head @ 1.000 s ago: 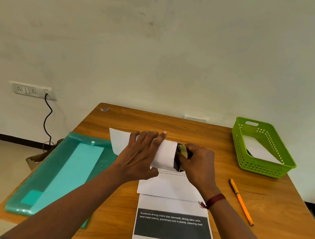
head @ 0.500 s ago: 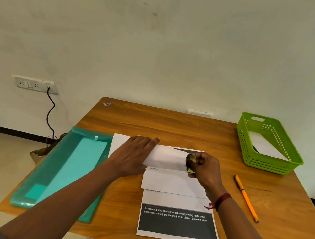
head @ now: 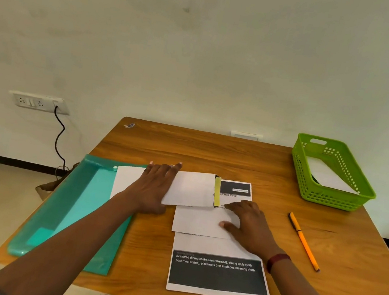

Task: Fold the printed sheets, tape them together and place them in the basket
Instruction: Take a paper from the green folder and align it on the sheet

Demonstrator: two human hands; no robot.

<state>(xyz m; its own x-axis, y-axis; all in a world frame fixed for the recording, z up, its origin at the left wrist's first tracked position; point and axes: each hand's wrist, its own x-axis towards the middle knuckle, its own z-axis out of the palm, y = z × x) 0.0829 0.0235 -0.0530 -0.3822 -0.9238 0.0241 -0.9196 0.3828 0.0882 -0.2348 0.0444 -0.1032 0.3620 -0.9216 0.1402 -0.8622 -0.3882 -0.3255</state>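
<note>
Palm down, left hand (head: pixel 155 189) flat on the folded white sheet (head: pixel 191 189), fingers straight and slightly fanned, tips past its far edge, gripping nothing. Right hand (head: pixel 249 226) just beside, to the right, fingers spread and lightly bent, resting on the papers with the thumb on a second folded sheet (head: pixel 196 222), nothing pinched; red band (head: pixel 278 261) round that wrist. Along the right edge of the folded white sheet, a strip of yellow tape (head: pixel 217 191), touching a dark printed corner. Under that edge, a printed sheet (head: pixel 236 189) with a dark header and the words "Chair Reset". Nearer the body, overlapped by the second folded sheet, another printed page (head: pixel 219 274), white text on a dark block. Left of the papers, partly under the folded white sheet, a teal plastic folder (head: pixel 72 207) along the table's left edge. Right of the papers and well apart, an orange pen (head: pixel 304 241) on the wooden table (head: pixel 213 150). At the far right corner, green basket (head: pixel 331 198) holding white paper (head: pixel 325 175). On the wall at the left, socket plate (head: pixel 36 101) with a black cable (head: pixel 58 138) hanging down
</note>
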